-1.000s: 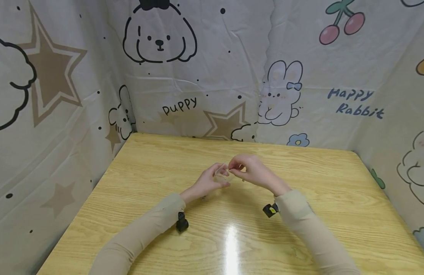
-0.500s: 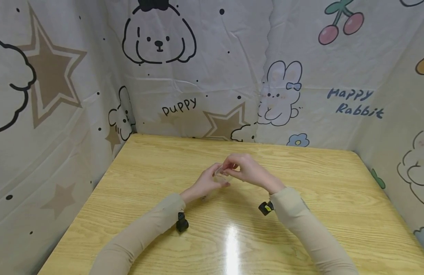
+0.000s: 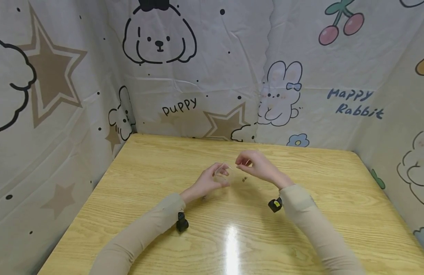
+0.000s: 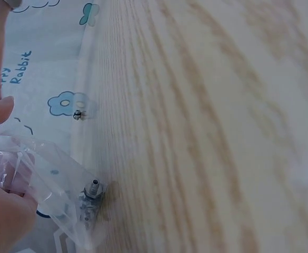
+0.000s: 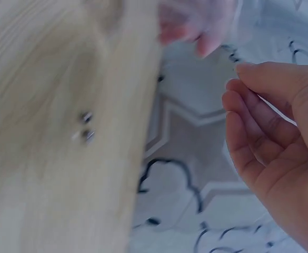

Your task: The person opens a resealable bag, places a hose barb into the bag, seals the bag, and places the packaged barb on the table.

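My left hand (image 3: 207, 181) grips a clear plastic bag (image 3: 229, 178), its mouth spread by the fingers. In the left wrist view, several small metal fittings (image 4: 92, 194) sit in the lower corner of that bag (image 4: 51, 163), close over the table. To the right of the bag is my right hand (image 3: 257, 166), its fingers loosely curled and the thumb tip near the index fingertip. Nothing shows between them in the right wrist view. Two small metal pieces (image 3: 244, 179) lie on the tabletop below that hand; they look blurred in the right wrist view (image 5: 87, 126).
The wood-grain table (image 3: 156, 152) stretches to a printed cloth backdrop (image 3: 212, 76) behind it and at both sides. Black wrist cameras (image 3: 182, 222) hang under both sleeves. A bright light reflection lies on the near tabletop.
My right hand moved left over the bag's mouth, then drew back to the right, leaving the small metal pieces in sight. The left hand and bag stayed in place.
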Available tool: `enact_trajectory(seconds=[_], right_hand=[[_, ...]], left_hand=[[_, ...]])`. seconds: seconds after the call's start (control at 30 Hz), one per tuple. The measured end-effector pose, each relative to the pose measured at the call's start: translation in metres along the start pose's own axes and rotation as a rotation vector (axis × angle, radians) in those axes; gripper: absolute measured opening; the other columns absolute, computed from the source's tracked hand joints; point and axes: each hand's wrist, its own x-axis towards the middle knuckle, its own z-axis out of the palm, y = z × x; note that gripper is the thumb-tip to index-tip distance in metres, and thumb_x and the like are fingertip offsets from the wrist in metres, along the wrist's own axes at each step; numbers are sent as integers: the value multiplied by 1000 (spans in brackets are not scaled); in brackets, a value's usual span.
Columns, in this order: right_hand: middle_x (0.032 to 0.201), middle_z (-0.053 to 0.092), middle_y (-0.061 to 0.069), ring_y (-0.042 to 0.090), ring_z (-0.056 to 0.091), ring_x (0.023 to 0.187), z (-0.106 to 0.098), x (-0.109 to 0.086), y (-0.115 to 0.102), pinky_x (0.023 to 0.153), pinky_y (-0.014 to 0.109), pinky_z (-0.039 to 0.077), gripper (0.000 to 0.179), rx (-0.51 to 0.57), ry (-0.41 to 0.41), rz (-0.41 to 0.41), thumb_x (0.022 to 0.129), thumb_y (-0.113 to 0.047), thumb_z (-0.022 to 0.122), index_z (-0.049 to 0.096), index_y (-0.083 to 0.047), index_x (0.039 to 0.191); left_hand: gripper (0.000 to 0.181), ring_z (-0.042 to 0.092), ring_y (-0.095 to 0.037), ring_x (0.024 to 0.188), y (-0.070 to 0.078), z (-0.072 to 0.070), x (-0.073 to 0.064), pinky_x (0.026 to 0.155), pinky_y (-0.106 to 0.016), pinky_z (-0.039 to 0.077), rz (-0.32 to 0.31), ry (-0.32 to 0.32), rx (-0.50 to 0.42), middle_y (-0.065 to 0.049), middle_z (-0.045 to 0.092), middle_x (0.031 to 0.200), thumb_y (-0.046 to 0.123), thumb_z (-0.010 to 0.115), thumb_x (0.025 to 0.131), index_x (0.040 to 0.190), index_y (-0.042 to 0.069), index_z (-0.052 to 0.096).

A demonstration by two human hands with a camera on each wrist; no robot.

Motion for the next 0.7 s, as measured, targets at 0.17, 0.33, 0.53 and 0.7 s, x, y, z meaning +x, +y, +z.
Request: enact_trajectory(seconds=[0.17, 0.33, 0.53, 0.7], right_hand=[[91, 72, 9, 16, 66, 81, 2, -7, 20, 74, 28, 58, 8, 5, -74, 100, 88, -2, 71, 69, 0, 96], [91, 72, 14, 20, 68, 82, 8, -11, 38, 75, 31, 59, 10, 16, -155, 140, 88, 1, 69, 69, 4, 97], [92, 73, 14, 19, 67, 83, 16, -13, 50, 77, 33, 58, 8, -10, -208, 151, 87, 2, 69, 70, 2, 95], [89, 72, 11, 15, 64, 81, 21, -14, 54, 75, 28, 55, 6, -32, -232, 167, 86, 1, 71, 71, -1, 91]], left_hand=[[52, 58, -25, 118, 0, 1, 0, 109, -50, 41, -9, 11, 8, -9, 66, 120, 13, 78, 86, 132, 14, 54], [52, 58, -26, 119, 2, 1, -1, 110, -51, 39, -8, 17, 10, -9, 66, 121, 12, 77, 86, 132, 14, 53], [53, 57, -25, 119, 1, -1, -2, 109, -51, 41, 0, 12, 12, -9, 66, 122, 15, 77, 86, 133, 13, 53], [52, 57, -25, 119, -2, -2, -1, 110, -51, 40, 10, 13, 9, -9, 66, 121, 15, 78, 86, 132, 14, 53]])
